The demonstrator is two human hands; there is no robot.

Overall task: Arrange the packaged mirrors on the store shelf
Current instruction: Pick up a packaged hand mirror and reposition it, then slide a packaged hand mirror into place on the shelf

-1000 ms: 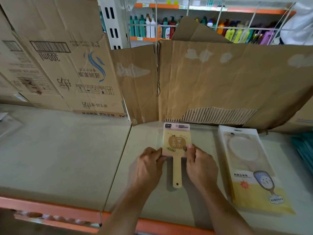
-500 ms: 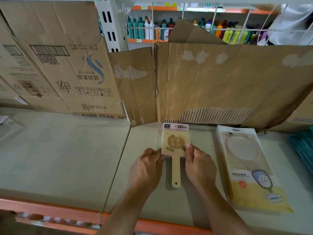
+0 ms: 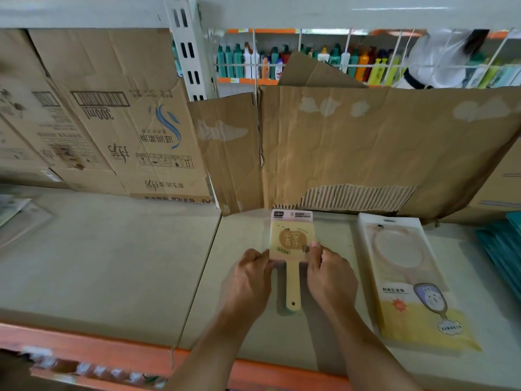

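On the near middle of the shelf [image 3: 112, 263], a small yellow mirror [image 3: 291, 238] in its clear packet lies flat, its pink header card at the far end, touching or almost touching the foot of the torn cardboard [image 3: 380, 148] standing along the back. Its handle [image 3: 292, 289] points toward the near edge and lies in the gap between the two hands.

Left hand [image 3: 248, 280]: fingers curled, grasping the lower left corner of the mirror's square head. Right hand [image 3: 329, 275]: fingers curled, thumb on top, grasping the lower right corner. The head of the mirror extends beyond both grips on the far side; the handle extends on the near side, untouched.

To the right, apart from the right hand, a larger packaged mirror [image 3: 408, 277] lies flat, slightly angled. Teal packets [image 3: 504, 244] lie at the far right edge. An orange rail [image 3: 84, 342] runs along the shelf's near side. Bottles [image 3: 253, 63] stand on another shelf behind the cardboard.
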